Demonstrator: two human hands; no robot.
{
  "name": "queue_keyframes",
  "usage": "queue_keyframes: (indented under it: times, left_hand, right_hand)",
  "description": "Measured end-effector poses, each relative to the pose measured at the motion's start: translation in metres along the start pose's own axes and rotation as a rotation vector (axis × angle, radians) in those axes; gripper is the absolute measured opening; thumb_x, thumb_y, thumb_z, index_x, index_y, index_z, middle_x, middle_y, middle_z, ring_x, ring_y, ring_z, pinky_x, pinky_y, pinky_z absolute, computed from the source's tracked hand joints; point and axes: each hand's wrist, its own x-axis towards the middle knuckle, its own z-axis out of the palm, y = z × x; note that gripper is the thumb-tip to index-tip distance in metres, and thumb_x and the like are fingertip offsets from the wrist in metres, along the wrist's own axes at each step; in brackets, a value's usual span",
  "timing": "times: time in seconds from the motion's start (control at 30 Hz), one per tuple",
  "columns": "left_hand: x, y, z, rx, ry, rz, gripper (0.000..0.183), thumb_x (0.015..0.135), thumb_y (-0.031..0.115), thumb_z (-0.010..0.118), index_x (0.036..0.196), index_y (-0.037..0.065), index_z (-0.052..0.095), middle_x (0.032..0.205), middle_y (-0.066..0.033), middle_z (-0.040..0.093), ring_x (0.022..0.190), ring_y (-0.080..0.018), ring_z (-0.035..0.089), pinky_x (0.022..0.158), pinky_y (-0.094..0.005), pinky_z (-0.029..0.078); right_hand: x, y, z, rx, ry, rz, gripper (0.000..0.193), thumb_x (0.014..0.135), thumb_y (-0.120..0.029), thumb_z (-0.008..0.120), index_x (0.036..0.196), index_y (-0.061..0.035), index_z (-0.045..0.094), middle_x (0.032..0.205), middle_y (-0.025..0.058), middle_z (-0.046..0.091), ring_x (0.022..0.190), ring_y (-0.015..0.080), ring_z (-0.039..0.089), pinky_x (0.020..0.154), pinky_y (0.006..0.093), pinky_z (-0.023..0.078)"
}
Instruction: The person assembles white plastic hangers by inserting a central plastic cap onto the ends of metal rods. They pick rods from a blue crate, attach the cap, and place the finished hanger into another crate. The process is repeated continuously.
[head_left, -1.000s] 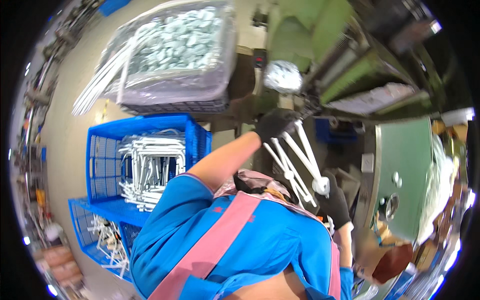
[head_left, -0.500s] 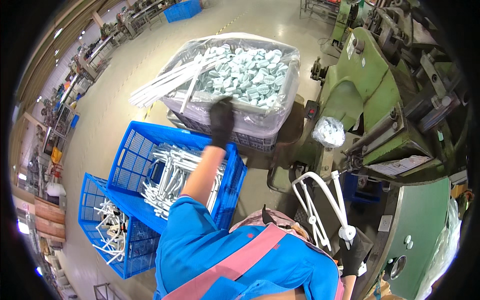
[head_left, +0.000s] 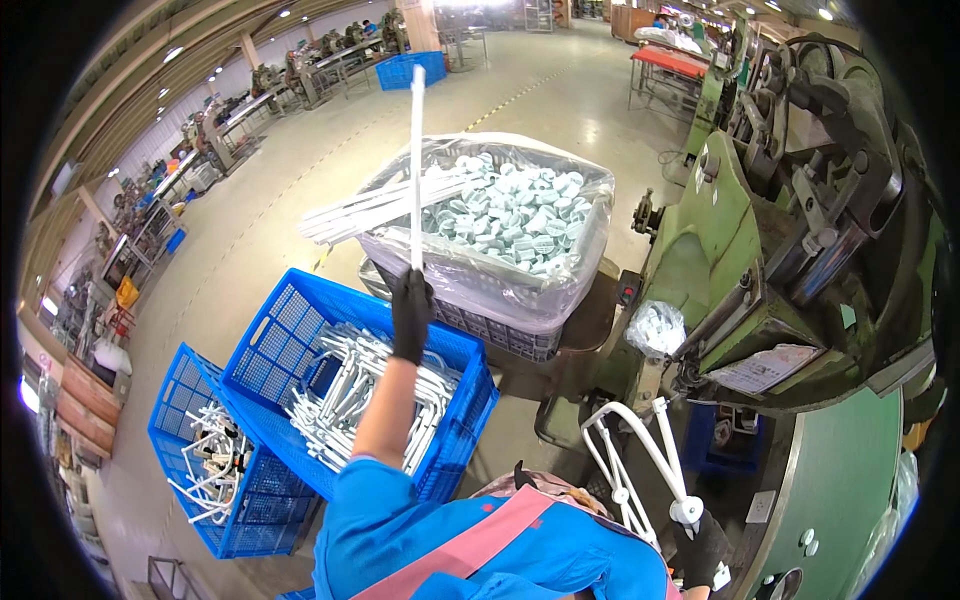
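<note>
We see a straight white tube (head_left: 417, 165) standing upright in the air, its lower end caught in our left hand (head_left: 411, 312), which wears a black glove and is closed round it. The tube rises in front of a large plastic-lined bin (head_left: 480, 285) that holds pale blue-green caps (head_left: 515, 215) and a bundle of more white tubes (head_left: 375, 208) lying slantwise over its left rim. Our left arm, in a blue sleeve, reaches up over a blue plastic crate (head_left: 300, 330) just beside the bin; inside it lie bent white tube frames (head_left: 345, 400) in a loose heap. A second blue crate (head_left: 185, 410) sits to the left of the first, touching it, with a few more white frames in it.

Low on the right, our right hand (head_left: 703, 550), also black-gloved, is closed on the end of a curved white frame (head_left: 640, 455) with a round fitting near the grip; the frame arcs upward and left from the hand. Just above it a small clear bag of caps (head_left: 655, 328) rests on the ledge of a green press machine (head_left: 740, 230), which fills the right side of the view. Beyond the bin stretches a bare factory floor (head_left: 300, 190) with rows of machines far off.
</note>
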Motion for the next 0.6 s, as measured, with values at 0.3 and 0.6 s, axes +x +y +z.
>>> queue_keyframes:
  times: [0.3, 0.6]
  left_hand:
    - [-0.116, 0.096, 0.062, -0.827, -0.534, 0.174, 0.041, 0.092, 0.003, 0.049, 0.132, 0.002, 0.043, 0.104, -0.0083, 0.059, 0.088, -0.0218, 0.061, 0.078, -0.0355, 0.051]
    - [-0.284, 0.079, 0.155, -0.994, -0.602, -0.462, 0.025, 0.093, -0.005, 0.048, 0.115, 0.006, 0.051, 0.111, -0.0104, 0.059, 0.110, -0.0245, 0.058, 0.097, -0.0368, 0.047]
  right_hand:
    - [0.033, 0.032, -0.025, 0.095, -0.056, -0.164, 0.060, 0.065, -0.027, 0.080, 0.116, -0.0024, 0.059, 0.102, 0.0173, 0.065, 0.092, 0.0336, 0.064, 0.079, 0.0400, 0.051]
    - [0.044, -0.082, -0.078, 0.225, 0.187, -0.596, 0.063, 0.073, -0.015, 0.072, 0.129, -0.0004, 0.048, 0.125, 0.0219, 0.051, 0.112, 0.0408, 0.050, 0.093, 0.0469, 0.041]
